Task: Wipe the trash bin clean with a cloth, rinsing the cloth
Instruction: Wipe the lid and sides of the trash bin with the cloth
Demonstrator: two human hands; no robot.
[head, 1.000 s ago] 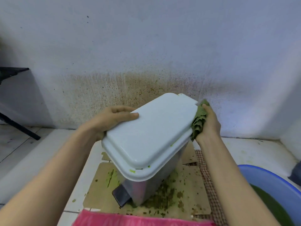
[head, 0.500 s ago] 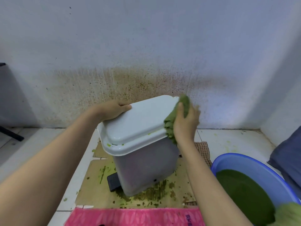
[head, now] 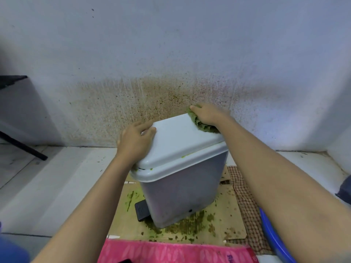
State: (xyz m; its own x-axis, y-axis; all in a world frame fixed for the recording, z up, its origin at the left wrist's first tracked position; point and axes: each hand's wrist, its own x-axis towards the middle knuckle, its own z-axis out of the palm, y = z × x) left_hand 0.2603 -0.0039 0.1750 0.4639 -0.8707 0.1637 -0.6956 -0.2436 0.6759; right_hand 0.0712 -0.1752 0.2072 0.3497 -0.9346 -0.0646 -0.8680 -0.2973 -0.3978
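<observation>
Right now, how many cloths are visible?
3: green cloth under the right hand on the lid, pink towel at the bottom edge, checked cloth right of the bin; more may be hidden.

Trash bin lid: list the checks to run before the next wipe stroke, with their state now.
1. Left hand holds the lid at its left corner: ok.
2. Right hand presses the cloth on the lid's far right corner: ok.
3. Lid's front rim clean: not ok, green specks show there.
4. Trash bin stands on the cardboard: ok.
5. Rinse water in the blue basin: cannot tell, only its rim shows.
</observation>
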